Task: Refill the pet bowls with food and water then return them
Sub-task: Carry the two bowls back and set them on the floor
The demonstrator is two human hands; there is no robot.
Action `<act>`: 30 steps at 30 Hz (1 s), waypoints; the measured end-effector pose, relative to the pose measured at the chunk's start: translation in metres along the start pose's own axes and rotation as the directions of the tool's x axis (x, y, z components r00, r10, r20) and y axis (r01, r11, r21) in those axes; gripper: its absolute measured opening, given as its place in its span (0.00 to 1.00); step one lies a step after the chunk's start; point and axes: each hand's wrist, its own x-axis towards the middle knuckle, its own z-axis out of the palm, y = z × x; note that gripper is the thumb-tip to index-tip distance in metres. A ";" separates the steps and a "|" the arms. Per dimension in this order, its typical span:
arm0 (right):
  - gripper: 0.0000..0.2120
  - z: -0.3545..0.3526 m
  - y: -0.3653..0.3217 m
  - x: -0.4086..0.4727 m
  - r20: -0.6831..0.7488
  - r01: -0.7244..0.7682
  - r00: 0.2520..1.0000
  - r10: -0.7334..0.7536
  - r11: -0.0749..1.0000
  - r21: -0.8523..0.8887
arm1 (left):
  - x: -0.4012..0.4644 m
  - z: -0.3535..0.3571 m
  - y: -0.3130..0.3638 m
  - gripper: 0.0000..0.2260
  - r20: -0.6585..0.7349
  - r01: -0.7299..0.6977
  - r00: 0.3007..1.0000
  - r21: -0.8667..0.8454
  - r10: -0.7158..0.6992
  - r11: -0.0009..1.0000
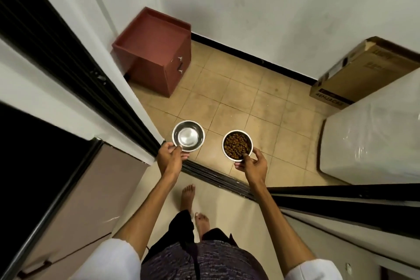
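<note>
A person stands at a doorway threshold with 2 steel bowls held out in front, 1 in each hand. The left hand [169, 158] pinches the near rim of the left bowl [188, 135], thumb on top and fingers curled beneath; whether the shiny inside holds water I cannot tell. The right hand [251, 164] grips the near rim of the right bowl [237, 145] the same way, and this bowl is filled with brown kibble [236, 144]. The 2 bowls are level, apart from each other, and held above the tan tiled floor [238, 98] just past the dark sliding-door track [218, 177]. Far left, a red-brown cabinet [156, 52] sits in the corner. A cardboard box [363, 70] leans against the far right wall, beside a white plastic-wrapped appliance [375, 138]. The person's 2 bare feet [187, 196] are on the near side of the track.
</note>
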 end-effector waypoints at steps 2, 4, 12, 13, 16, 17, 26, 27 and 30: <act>0.21 0.005 -0.002 0.004 -0.028 -0.011 1.000 0.011 1.000 0.016 | 0.016 0.006 0.003 0.04 0.030 -0.005 1.000 0.026 0.004 1.000; 0.21 0.011 -0.003 0.010 -0.060 -0.022 0.998 0.024 0.999 0.040 | 0.033 0.012 0.007 0.04 0.059 0.000 0.998 0.051 -0.003 0.999; 0.22 0.033 -0.002 0.036 -0.141 -0.064 0.987 0.079 0.992 0.107 | 0.084 0.036 0.014 0.06 0.157 -0.008 0.988 0.133 -0.013 0.991; 0.22 0.035 -0.001 0.040 -0.149 -0.076 0.985 0.092 0.991 0.113 | 0.090 0.040 0.012 0.06 0.167 -0.009 0.986 0.143 -0.015 0.990; 0.22 0.039 0.002 0.051 -0.177 -0.092 0.978 0.112 0.989 0.114 | 0.105 0.050 0.004 0.07 0.187 0.006 0.982 0.167 -0.038 0.986; 0.21 0.040 0.004 0.054 -0.183 -0.094 0.977 0.113 0.990 0.109 | 0.108 0.053 0.002 0.07 0.192 0.014 0.980 0.167 -0.046 0.986; 0.18 0.039 0.045 0.109 -0.187 -0.083 0.977 0.098 0.993 0.088 | 0.139 0.098 -0.045 0.08 0.214 0.028 0.974 0.189 -0.069 0.982; 0.18 0.038 0.048 0.114 -0.180 -0.075 0.979 0.090 0.993 0.090 | 0.141 0.101 -0.048 0.08 0.217 0.026 0.974 0.190 -0.067 0.981; 0.18 0.034 0.071 0.141 -0.166 -0.070 0.983 0.081 0.995 0.067 | 0.153 0.118 -0.073 0.10 0.208 0.037 0.975 0.187 -0.077 0.982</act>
